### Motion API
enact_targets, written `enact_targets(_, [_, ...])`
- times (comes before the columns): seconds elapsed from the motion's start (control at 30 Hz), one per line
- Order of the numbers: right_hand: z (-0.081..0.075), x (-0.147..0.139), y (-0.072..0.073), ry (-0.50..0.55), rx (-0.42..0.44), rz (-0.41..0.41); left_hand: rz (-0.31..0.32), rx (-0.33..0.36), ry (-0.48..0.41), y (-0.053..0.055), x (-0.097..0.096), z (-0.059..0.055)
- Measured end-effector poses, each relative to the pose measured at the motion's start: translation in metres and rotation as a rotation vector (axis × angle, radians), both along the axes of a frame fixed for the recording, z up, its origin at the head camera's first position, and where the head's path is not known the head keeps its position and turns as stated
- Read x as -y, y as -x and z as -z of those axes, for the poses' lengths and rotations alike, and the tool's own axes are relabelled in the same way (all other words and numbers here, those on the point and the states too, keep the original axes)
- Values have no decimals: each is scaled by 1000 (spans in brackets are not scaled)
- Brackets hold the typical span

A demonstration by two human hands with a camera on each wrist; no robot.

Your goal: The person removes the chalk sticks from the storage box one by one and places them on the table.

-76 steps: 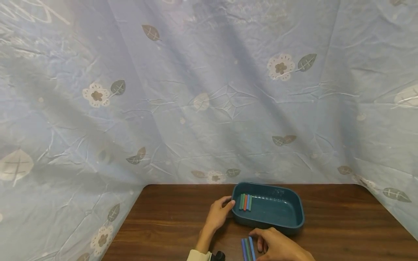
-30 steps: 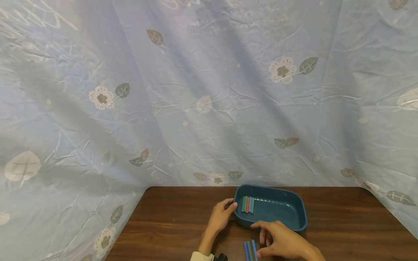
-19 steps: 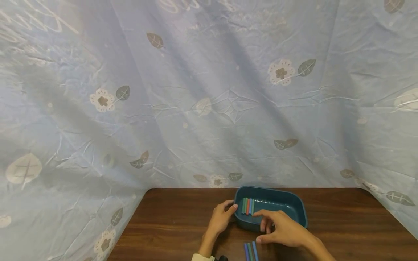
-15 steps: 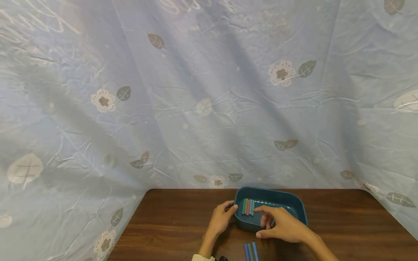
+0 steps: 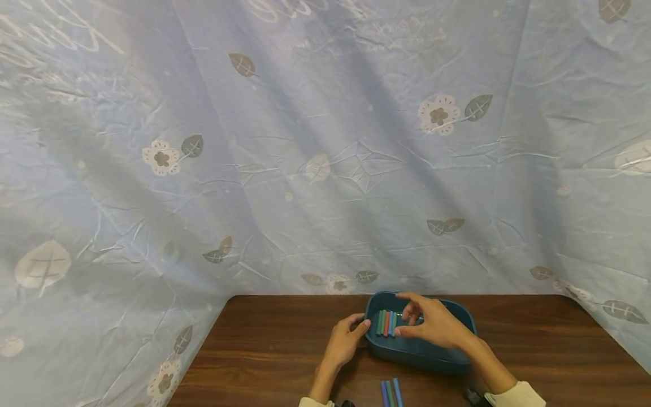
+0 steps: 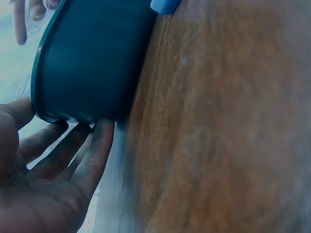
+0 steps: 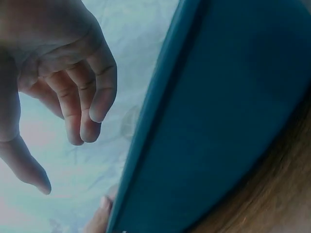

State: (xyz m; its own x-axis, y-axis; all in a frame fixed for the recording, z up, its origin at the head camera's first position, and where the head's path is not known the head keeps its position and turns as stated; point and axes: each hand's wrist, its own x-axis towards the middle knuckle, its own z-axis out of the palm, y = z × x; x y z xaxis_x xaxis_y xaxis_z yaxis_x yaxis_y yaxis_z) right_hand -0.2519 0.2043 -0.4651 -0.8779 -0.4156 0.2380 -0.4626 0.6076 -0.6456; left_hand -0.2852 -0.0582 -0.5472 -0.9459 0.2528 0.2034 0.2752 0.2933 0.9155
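Observation:
A teal rectangular tray (image 5: 422, 357) with rounded corners stands on the wooden table. My left hand (image 5: 342, 342) holds its left end; in the left wrist view the thumb meets the rim and the fingertips touch the outer wall. Over the tray hovers my right hand (image 5: 434, 322), thumb and forefinger apart, the other fingers bent, with nothing seen between them. Just left of it, several thin coloured sticks (image 5: 386, 323), green, red and blue, lie side by side inside the tray. Further sticks (image 5: 390, 393), violet, green, brownish and blue, lie on the table in front.
The dark wooden table (image 5: 264, 350) ends at the back against a hanging pale cloth (image 5: 325, 226) printed with leaves and flowers. Black wrist gear (image 5: 474, 397) shows at the right sleeve (image 5: 516, 394).
My right hand has moved away from beside the sticks on the table, forward and up over the tray. The left hand stays at the tray's left end.

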Motion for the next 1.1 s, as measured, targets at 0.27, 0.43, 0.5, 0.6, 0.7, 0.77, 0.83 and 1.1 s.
enact_targets(0.27, [11, -3, 25, 33, 68, 41, -3, 0, 1, 1, 2, 1])
enact_targets(0.43, [21, -2, 38, 61, 122, 41, -7, -8, 15, 2, 3, 2])
enact_targets(0.5, [27, -2, 43, 59, 133, 43, -10, -6, 19, 3, 4, 3])
enact_targets(0.6, [39, -3, 49, 57, 153, 44, -10, -1, 24, 3, 3, 5])
enact_targets(0.7, [51, -5, 52, 51, 179, 54, -8, -7, 31, 2, 3, 6])
enact_targets(0.77, [60, -5, 54, 44, 197, 69, -9, -12, 37, 1, 2, 7])
enact_targets(0.83, [67, -6, 55, 26, 208, 90, -9, -19, 43, 0, 2, 6])
enact_targets(1.1, [75, 2, 60, -34, 182, 133, -8, -21, 34, 2, 1, 0])
